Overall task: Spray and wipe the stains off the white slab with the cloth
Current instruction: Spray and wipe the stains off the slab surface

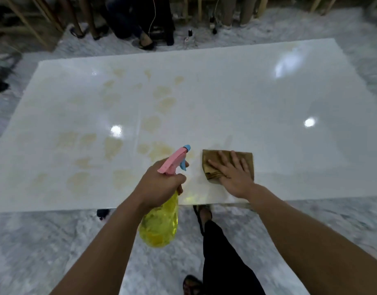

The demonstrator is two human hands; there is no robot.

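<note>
A large glossy white slab (236, 99) fills the middle of the head view. Several pale yellow-brown stains (164, 103) mark its left and centre; its right half looks clean. My left hand (160, 186) grips the neck of a yellow spray bottle (160, 222) with a pink and blue trigger head, nozzle aimed at the stains near the front edge. My right hand (232, 175) lies flat, fingers spread, pressing a folded brown cloth (213, 162) onto the slab near its front edge, just right of the bottle.
The slab rests low over a grey marbled floor (55, 241). My dark trouser leg (223, 252) and sandalled feet stand at the near edge. At the far side a person's legs (140, 20), wooden poles and small dark bottles (190, 34) stand on the floor.
</note>
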